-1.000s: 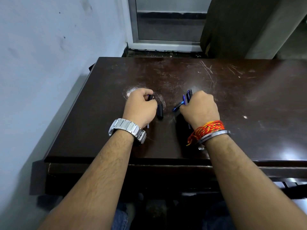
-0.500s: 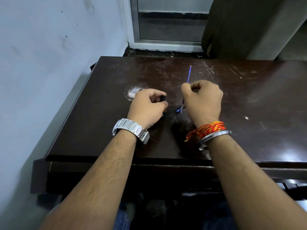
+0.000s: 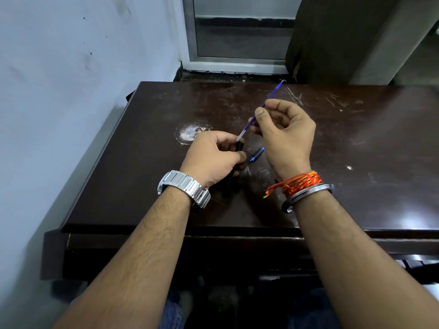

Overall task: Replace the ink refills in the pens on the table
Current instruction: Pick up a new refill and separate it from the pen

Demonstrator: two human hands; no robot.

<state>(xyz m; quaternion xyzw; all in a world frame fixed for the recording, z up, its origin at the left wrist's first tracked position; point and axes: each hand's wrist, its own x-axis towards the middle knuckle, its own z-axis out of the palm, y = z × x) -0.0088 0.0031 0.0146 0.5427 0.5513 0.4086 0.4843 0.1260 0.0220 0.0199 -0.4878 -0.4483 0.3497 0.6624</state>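
My right hand [image 3: 288, 136] pinches a thin blue ink refill [image 3: 273, 95] between thumb and fingers. The refill slants from the table's far edge down to its pale end just above a black pen barrel [image 3: 239, 146]. My left hand [image 3: 209, 157] grips that barrel, most of it hidden in the fist. A short blue pen piece [image 3: 256, 154] lies on the dark brown table [image 3: 147, 162] between my two hands. Another dark pen part [image 3: 229, 186] lies in shadow under my left wrist.
A pale wall runs along the table's left side. A white scuffed patch [image 3: 188, 134] marks the tabletop beyond my left hand. Behind the table are a metal-framed door [image 3: 237, 32] and a dark curtain [image 3: 332, 39].
My right hand lifted off the table and brought up the blue refill, tilting it so its lower end now meets the barrel. My left hand raised the black barrel.
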